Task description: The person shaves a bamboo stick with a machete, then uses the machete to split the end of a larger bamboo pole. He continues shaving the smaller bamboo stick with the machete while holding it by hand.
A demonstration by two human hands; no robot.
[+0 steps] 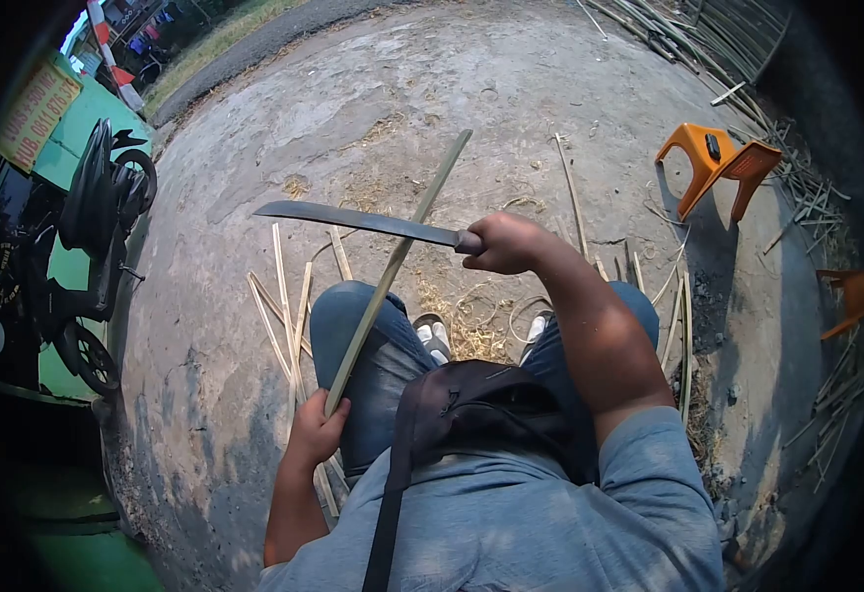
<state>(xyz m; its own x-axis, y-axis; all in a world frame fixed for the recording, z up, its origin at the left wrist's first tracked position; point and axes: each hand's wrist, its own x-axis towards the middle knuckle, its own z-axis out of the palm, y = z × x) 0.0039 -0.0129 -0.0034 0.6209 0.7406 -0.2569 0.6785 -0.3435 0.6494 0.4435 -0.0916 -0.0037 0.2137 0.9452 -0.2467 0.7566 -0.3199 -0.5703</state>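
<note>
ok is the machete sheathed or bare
Bare: the machete in the right hand shows its blade uncovered all the way out to the tip.

The machete blade (358,219) looks smooth and metallic

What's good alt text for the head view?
The person's right hand grips a machete that crosses in front of a long pale strip held in the left hand. More strips lie on the ground; a motorbike stands at left, an orange plastic chair at upper right.
</note>
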